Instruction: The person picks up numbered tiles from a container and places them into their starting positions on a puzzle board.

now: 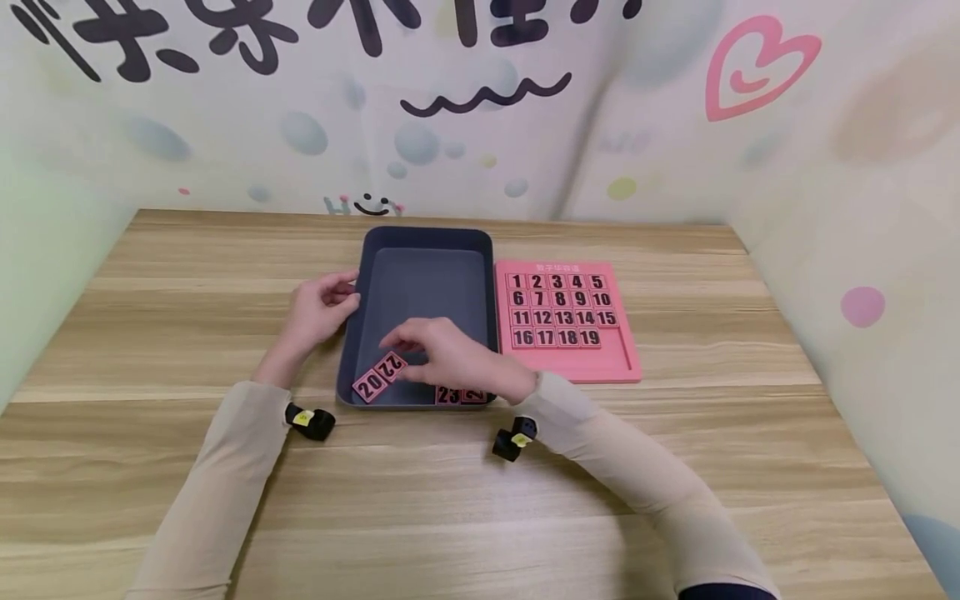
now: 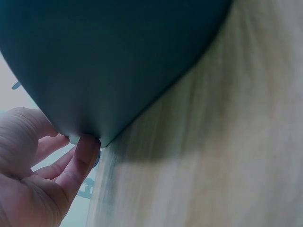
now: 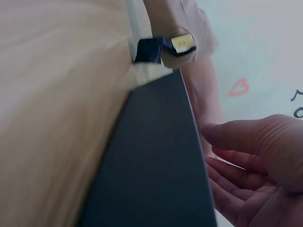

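Observation:
A dark blue-grey tray (image 1: 427, 279) stands on the wooden table. At its left wall, my left hand (image 1: 321, 307) pinches the rim; in the left wrist view the thumb and fingers meet at the tray's edge. My right hand (image 1: 450, 358) hovers over the near part of the tray, its thumb beside the pink tile 22 (image 1: 390, 367). In the right wrist view thumb and fingers are apart, with no tile visible between them. Tile 20 (image 1: 370, 385) touches tile 22 in the near left corner. Tile 23 (image 1: 448, 395) and another partly hidden tile (image 1: 474, 396) lie along the near wall.
Right of the tray lies a pink number-puzzle board (image 1: 567, 367) with tiles 1 to 19 set in rows. Behind the table (image 1: 225, 250) stands a printed wall sheet (image 1: 637, 108). Each wrist wears a black camera (image 1: 318, 425).

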`<state>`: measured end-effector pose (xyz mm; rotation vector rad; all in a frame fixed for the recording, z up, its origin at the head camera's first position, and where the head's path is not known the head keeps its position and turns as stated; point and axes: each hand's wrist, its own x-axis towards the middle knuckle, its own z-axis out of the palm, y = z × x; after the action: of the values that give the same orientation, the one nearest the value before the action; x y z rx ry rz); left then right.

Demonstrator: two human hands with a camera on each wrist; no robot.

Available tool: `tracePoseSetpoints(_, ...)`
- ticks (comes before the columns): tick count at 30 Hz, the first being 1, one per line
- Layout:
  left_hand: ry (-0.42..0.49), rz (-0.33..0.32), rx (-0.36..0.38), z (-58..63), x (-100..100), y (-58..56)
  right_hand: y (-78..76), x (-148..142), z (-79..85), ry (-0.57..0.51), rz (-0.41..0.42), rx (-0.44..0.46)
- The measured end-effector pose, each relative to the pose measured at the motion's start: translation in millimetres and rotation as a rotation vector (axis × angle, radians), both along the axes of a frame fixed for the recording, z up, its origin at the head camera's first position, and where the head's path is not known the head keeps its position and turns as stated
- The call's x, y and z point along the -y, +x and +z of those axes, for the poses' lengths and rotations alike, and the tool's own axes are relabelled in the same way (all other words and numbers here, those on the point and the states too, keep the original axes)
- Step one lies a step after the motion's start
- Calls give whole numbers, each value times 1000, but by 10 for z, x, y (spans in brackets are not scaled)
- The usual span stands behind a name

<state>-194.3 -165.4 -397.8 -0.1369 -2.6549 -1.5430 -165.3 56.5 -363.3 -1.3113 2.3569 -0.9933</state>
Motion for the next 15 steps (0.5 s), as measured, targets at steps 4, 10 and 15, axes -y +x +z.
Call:
tracePoseSetpoints(4,4,-2,-10,-5,10,5,21,146,-10,61,58,17)
tracePoseSetpoints(10,0,-10,-15,-10,7,-1,37,289,-62,114,96,41)
tracePoseSetpoints(15,-5,-3,-2,-14,5,-3,40,381,-95,151,118,22)
